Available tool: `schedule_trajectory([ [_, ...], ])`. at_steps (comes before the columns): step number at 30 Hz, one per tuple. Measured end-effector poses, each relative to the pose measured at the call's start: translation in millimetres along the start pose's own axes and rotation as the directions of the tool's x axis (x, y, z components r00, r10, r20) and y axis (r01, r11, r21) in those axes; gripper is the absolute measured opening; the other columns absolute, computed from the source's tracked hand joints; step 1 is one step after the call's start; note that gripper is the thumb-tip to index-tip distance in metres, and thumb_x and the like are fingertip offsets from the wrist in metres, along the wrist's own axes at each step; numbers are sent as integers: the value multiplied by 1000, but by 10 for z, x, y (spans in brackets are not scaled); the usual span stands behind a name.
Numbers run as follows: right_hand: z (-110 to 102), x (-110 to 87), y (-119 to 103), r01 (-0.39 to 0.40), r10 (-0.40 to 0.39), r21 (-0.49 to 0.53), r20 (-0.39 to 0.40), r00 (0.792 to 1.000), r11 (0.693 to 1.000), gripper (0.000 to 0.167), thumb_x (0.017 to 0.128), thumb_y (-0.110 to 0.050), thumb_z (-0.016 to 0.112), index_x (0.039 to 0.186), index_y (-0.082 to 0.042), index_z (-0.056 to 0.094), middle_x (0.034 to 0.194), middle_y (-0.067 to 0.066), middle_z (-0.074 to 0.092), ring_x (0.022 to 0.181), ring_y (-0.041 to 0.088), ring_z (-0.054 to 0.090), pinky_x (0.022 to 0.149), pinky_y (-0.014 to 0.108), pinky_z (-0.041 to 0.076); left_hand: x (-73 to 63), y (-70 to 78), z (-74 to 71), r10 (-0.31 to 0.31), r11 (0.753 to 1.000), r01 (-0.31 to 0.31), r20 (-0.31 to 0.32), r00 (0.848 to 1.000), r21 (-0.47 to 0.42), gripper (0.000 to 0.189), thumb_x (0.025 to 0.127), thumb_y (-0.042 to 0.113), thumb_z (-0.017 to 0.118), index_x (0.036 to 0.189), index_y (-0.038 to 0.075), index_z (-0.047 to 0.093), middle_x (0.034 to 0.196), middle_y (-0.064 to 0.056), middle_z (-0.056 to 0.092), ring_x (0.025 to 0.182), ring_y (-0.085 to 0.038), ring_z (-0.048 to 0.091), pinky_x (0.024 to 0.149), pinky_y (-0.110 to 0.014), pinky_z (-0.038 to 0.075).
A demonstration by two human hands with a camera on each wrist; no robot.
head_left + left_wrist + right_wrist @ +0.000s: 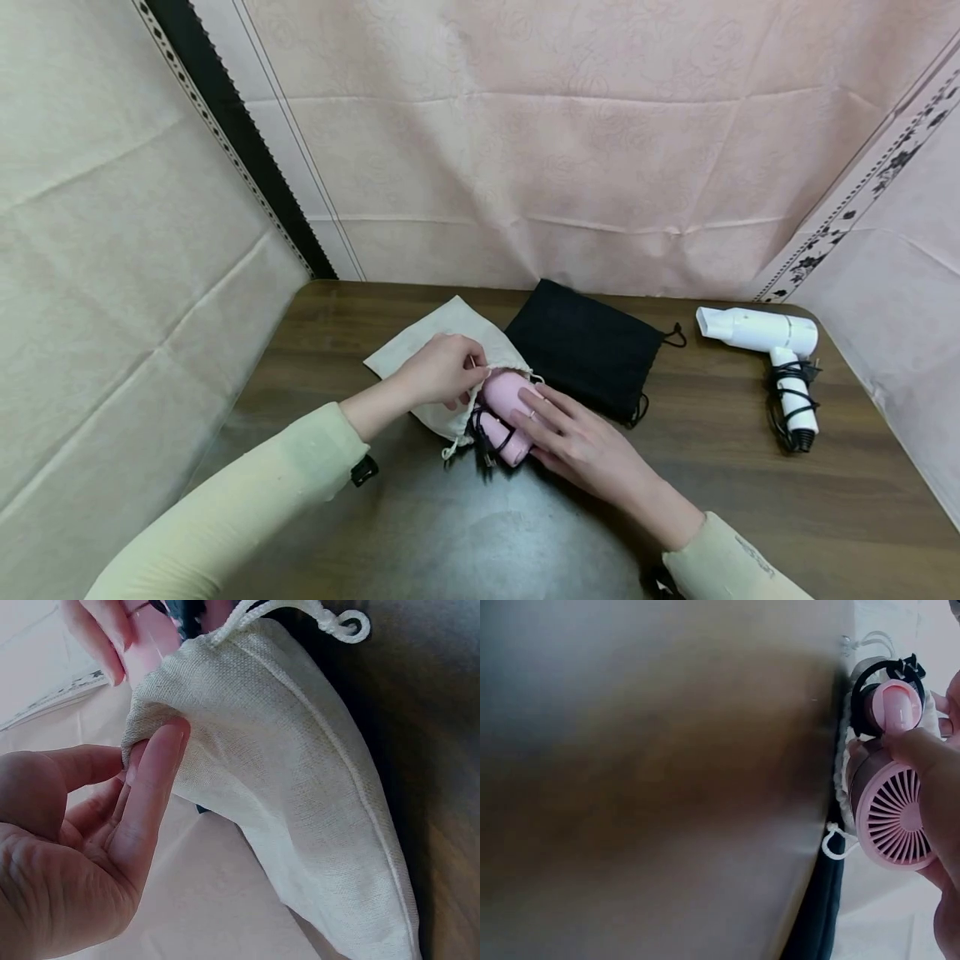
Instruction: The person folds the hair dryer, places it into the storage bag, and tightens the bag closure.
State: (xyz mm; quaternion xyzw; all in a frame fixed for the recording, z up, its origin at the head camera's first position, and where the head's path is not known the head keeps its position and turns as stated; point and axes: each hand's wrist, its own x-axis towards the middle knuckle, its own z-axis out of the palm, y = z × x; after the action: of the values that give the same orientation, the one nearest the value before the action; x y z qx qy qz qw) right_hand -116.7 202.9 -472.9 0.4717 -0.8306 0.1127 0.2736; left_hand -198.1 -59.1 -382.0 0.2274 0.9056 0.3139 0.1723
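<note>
A cream drawstring bag lies on the table with its mouth toward the near right. My left hand pinches the rim of that mouth between thumb and fingers; the left wrist view shows the cloth folded over at the fingertips. Partly inside the mouth sits a pink hair dryer, its handle folded and wound with a black cord. My right hand grips its outer end from the right. In the right wrist view the dryer's round vent grille faces out, and the thumb rests by the folded handle.
A black drawstring bag lies flat just right of the cream one, partly behind it. Farther right is a white hair dryer with a black cord round its handle. Pale cloth hangs behind the wooden table.
</note>
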Motion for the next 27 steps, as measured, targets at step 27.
schedule_trajectory([
  [27, 208, 318, 107, -78, 79, 11, -71, 994, 997, 63, 87, -23, 89, 142, -2, 68, 143, 17, 66, 134, 36, 62, 107, 43, 55, -21, 3, -127, 12, 1000, -11, 57, 998, -14, 13, 106, 13, 67, 99, 7, 75, 79, -5, 71, 64, -19, 74, 51, -30, 60],
])
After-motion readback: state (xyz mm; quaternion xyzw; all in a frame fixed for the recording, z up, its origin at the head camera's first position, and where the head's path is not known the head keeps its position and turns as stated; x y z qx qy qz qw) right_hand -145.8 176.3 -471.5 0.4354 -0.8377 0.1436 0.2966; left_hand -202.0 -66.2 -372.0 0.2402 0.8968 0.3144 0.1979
